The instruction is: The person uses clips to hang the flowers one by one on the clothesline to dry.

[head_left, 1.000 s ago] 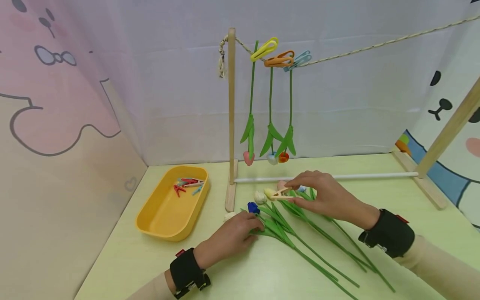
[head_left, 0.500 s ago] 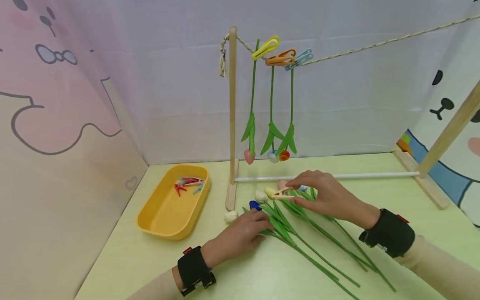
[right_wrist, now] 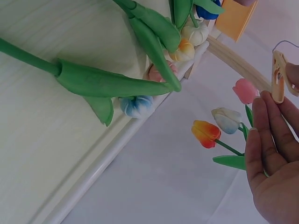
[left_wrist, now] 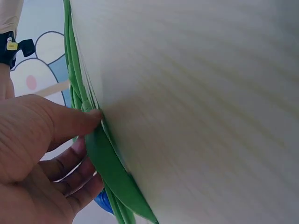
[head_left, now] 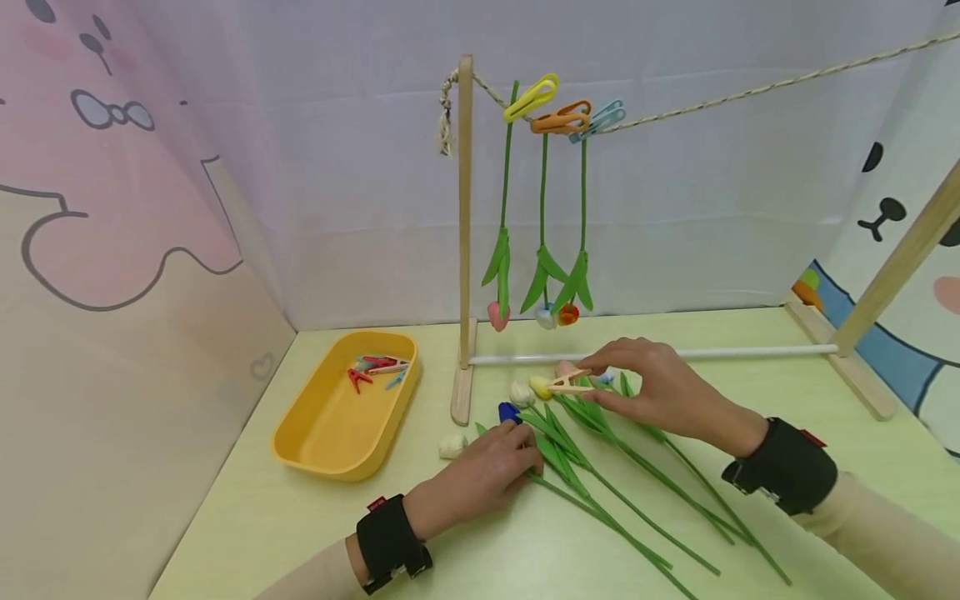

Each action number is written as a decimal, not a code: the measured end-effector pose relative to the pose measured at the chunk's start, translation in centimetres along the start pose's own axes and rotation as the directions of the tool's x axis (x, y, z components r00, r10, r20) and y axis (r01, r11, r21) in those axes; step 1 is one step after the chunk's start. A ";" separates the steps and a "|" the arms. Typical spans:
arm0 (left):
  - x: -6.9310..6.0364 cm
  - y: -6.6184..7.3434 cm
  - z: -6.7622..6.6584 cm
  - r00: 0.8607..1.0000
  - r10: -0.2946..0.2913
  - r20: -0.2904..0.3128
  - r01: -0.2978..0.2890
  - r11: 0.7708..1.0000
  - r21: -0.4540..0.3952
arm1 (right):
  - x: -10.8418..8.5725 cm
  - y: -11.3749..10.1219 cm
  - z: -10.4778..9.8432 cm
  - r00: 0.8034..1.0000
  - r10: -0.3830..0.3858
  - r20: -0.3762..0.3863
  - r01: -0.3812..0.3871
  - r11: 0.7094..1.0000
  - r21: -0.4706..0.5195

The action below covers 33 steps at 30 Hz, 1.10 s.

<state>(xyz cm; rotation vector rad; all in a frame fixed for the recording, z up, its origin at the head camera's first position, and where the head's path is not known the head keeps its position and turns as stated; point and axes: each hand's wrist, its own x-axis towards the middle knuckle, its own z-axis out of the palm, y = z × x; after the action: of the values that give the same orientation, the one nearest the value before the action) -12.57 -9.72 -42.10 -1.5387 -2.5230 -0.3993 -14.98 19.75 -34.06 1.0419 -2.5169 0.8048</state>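
The left hand point(head_left: 486, 473) pinches the green stem and leaf of a white tulip point(head_left: 452, 446) low over the table; in the left wrist view thumb and fingers close on a green leaf point(left_wrist: 110, 161). A beige clothespin point(head_left: 570, 382) is held by the right hand point(head_left: 663, 387) above the yellow tulip point(head_left: 541, 387); the right wrist view shows the clothespin point(right_wrist: 279, 77) between thumb and fingers. Beside the left hand lie a blue tulip point(head_left: 509, 412) and another white tulip point(head_left: 522, 394), their green stems running toward the lower right.
A yellow tray point(head_left: 341, 417) with several small clothespins stands at the left. Three tulips hang upside down from a rope point(head_left: 750, 93) by yellow, orange and light blue clothespins. A wooden post point(head_left: 465, 217) and a white rod point(head_left: 720, 353) stand behind the loose flowers.
The left hand has moved slightly right, and the white tulip beside it now lies farther out from under the wrist, its stem shifted. The right hand has barely moved, still holding the clothespin.
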 end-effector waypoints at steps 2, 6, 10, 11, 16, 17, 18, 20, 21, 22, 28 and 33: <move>-0.1 0.1 -0.4 1.000 0.007 0.018 -0.007 1.000 0.020 | 0.0 0.0 -0.1 1.000 -0.001 -0.008 0.001 1.000 -0.004; -0.2 0.3 -1.7 0.999 0.006 0.048 -0.007 0.999 0.036 | 0.0 0.1 -0.4 1.000 -0.011 -0.023 0.010 1.000 -0.010; -0.1 0.2 -3.3 1.000 0.012 0.013 -0.013 0.999 0.043 | 0.1 0.1 -0.9 0.999 -0.034 -0.038 0.033 0.999 -0.016; 0.0 0.1 -3.7 1.000 0.015 -0.003 -0.015 0.999 0.039 | 0.1 0.2 -1.1 0.998 -0.041 -0.045 0.040 0.999 -0.023; 0.2 -0.2 -5.4 0.995 0.008 -0.096 -0.010 1.000 -0.024 | 0.4 0.5 -2.2 0.993 -0.067 -0.094 0.062 0.996 -0.062; 0.3 -0.3 -5.6 0.994 0.004 -0.113 -0.009 0.999 -0.040 | 0.5 0.5 -2.4 0.992 -0.073 -0.102 0.066 0.995 -0.069; 0.3 -0.3 -5.9 0.992 0.001 -0.129 -0.008 0.998 -0.055 | 0.6 0.5 -2.6 0.992 -0.072 -0.106 0.065 0.995 -0.072; 0.5 -0.4 -6.2 0.988 -0.008 -0.157 -0.005 0.997 -0.081 | 0.6 0.6 -3.0 0.991 -0.071 -0.110 0.062 0.995 -0.084; 0.6 -0.5 -6.2 0.986 -0.013 -0.167 -0.003 0.996 -0.092 | 0.6 0.7 -3.2 0.991 -0.072 -0.110 0.063 0.994 -0.089; 0.7 -0.5 -6.3 0.985 -0.019 -0.174 0.001 0.995 -0.102 | 0.7 0.8 -3.4 0.991 -0.072 -0.110 0.062 0.994 -0.091; 1.3 -0.5 -6.3 0.975 -0.061 -0.212 0.020 0.982 -0.188 | 1.1 1.1 -5.3 0.989 -0.087 -0.119 0.073 0.990 -0.118; 2.2 -0.6 -6.1 0.966 -0.127 -0.226 0.047 0.943 -0.331 | 1.8 1.1 -7.6 0.987 -0.113 -0.118 0.094 0.982 -0.162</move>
<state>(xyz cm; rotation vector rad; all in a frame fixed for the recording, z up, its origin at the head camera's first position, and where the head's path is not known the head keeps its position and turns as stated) -14.13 -9.97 -35.73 -1.3722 -2.4234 -0.9961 -16.62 23.94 -27.61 1.0263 -2.3553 0.6141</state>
